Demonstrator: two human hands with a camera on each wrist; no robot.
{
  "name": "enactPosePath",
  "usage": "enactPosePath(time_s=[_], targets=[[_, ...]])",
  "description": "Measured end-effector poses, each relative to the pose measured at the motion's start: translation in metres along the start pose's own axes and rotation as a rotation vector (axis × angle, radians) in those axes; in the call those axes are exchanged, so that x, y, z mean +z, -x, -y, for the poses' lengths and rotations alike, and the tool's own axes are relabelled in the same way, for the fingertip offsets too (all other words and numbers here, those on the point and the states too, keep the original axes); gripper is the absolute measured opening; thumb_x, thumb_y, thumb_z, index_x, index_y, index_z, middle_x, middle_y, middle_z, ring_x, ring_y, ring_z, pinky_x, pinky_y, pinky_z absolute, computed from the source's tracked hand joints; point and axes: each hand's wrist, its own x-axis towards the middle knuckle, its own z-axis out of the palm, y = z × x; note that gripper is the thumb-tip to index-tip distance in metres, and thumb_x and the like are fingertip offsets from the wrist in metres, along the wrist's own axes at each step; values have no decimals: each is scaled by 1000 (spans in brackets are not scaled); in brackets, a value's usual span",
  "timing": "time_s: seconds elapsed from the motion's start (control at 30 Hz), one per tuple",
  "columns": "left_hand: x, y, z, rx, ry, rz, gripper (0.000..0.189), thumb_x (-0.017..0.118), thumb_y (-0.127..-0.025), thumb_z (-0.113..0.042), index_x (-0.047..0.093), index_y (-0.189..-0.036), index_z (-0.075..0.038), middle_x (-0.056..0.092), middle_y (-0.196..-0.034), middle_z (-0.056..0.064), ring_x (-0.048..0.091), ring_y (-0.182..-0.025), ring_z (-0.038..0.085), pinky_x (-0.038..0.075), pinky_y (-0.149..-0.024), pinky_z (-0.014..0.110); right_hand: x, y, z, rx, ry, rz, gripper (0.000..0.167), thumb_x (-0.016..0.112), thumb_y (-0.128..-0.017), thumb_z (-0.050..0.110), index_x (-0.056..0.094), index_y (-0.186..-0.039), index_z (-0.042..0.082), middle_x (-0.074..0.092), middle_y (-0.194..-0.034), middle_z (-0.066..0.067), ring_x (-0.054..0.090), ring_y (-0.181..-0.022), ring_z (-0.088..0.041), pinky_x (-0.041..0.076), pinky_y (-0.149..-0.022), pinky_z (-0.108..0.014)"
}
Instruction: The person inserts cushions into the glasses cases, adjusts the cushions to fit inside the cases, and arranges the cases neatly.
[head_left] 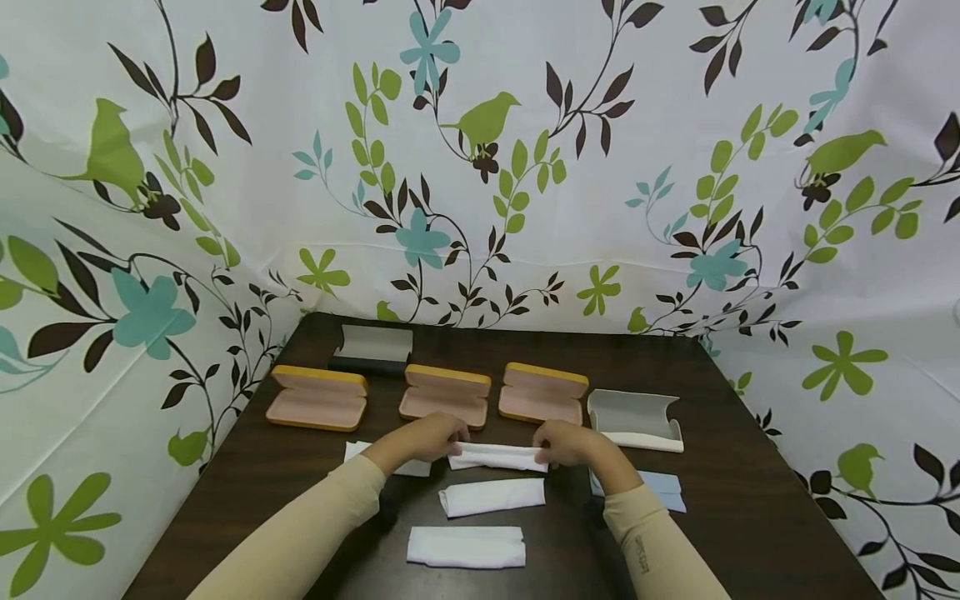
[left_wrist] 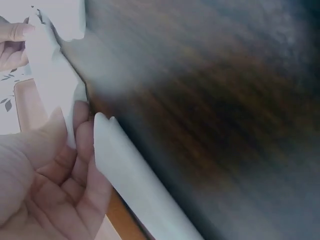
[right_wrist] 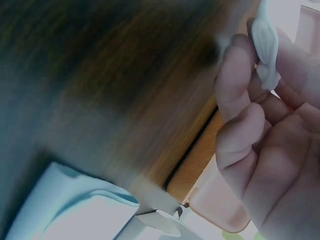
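Observation:
A folded white cloth stretches between my two hands, in front of the middle and right yellow eyeglass cases. My left hand pinches one end between thumb and fingers. At the other end my right hand pinches the cloth, its edge showing bunched in the right wrist view. Another folded white cloth lies partly hidden behind the left hand. Nearer to me are two more folded white cloths, one in the middle and one in front. A folded light blue cloth lies beside the right forearm.
Three yellow eyeglass cases stand open with pink lining: left, middle and right. A black case is open behind them. An open white case sits at right. The dark wooden table meets a patterned curtain.

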Motion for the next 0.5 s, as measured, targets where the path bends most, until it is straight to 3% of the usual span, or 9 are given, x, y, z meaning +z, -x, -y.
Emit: enactPosePath(time_s=[0.13, 0.27, 0.37, 0.5], targets=[[-4, -3, 2, 43, 6, 20, 16, 70, -96, -8, 70, -80, -11, 57, -71, -9, 49, -63, 5, 45, -62, 25, -1, 1, -2, -11, -20, 15, 21, 67, -95, 2, 63, -74, 5, 64, -70, -2, 62, -64, -16, 45, -59, -28], [-8, -4, 6, 54, 73, 31, 21, 66, -99, -11, 63, -78, -12, 48, -67, -11, 43, -60, 3, 38, -59, 23, -5, 4, -5, -16, -69, 13, 20, 66, -97, 3, 62, -77, 5, 64, -71, -3, 64, -65, -18, 44, -58, -27], [-11, -4, 8, 20, 171, 63, 20, 64, -101, -14, 61, -81, -13, 50, -69, -7, 47, -61, 6, 41, -60, 24, -8, 5, -8, -31, -107, -11, 17, 65, -98, 4, 64, -80, 5, 61, -71, -1, 59, -64, -14, 44, -59, -27], [-13, -3, 11, -60, 349, 105, 15, 61, -103, -14, 64, -88, -11, 59, -79, -2, 59, -73, 10, 53, -66, 26, -10, 5, -13, -18, -200, -29, 14, 63, -100, 7, 65, -86, 7, 57, -70, 1, 52, -63, -12, 43, -59, -28]])
